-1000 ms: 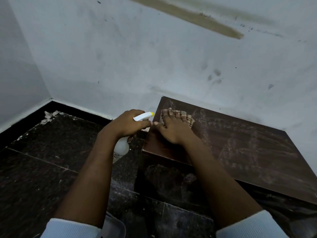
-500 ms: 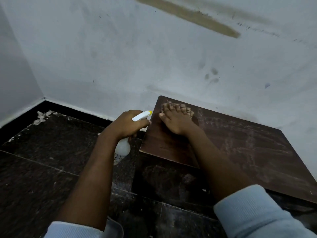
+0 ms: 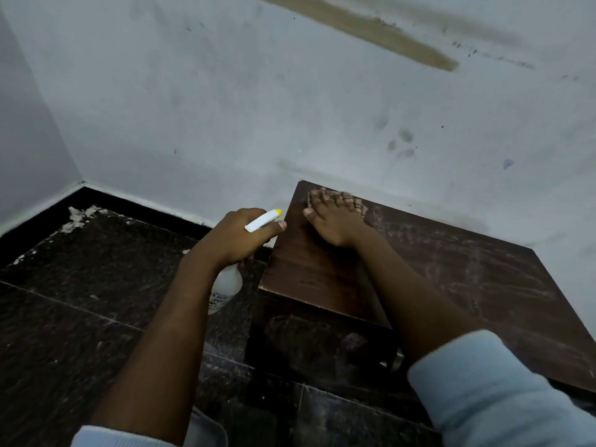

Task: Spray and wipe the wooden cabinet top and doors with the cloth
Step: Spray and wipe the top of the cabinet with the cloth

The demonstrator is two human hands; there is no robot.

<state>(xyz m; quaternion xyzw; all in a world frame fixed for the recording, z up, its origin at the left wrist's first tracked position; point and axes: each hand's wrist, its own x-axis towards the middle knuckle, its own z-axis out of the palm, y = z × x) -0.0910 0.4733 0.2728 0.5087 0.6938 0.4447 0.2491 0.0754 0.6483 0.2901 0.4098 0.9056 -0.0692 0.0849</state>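
A low dark wooden cabinet top [image 3: 467, 285] stands against the wall, streaked with pale wipe marks on its right part. My right hand [image 3: 335, 221] presses flat on a checked cloth [image 3: 356, 204] at the top's far left corner; only the cloth's edge shows beyond my fingers. My left hand [image 3: 235, 235] grips a white spray bottle [image 3: 225, 287] just left of the cabinet, its white head and yellow nozzle [image 3: 277, 211] pointing toward the cabinet. The cabinet's front [image 3: 322, 346] is dark and in shadow below the top.
A stained grey wall [image 3: 290, 108] rises right behind the cabinet. Dark speckled floor tiles [image 3: 80, 301] spread to the left, with pale debris [image 3: 80, 214] by the skirting in the corner. My light blue sleeves sit at the bottom edge.
My right hand has slid the cloth away from me toward the far left corner of the top. The left hand keeps the bottle in about the same place.
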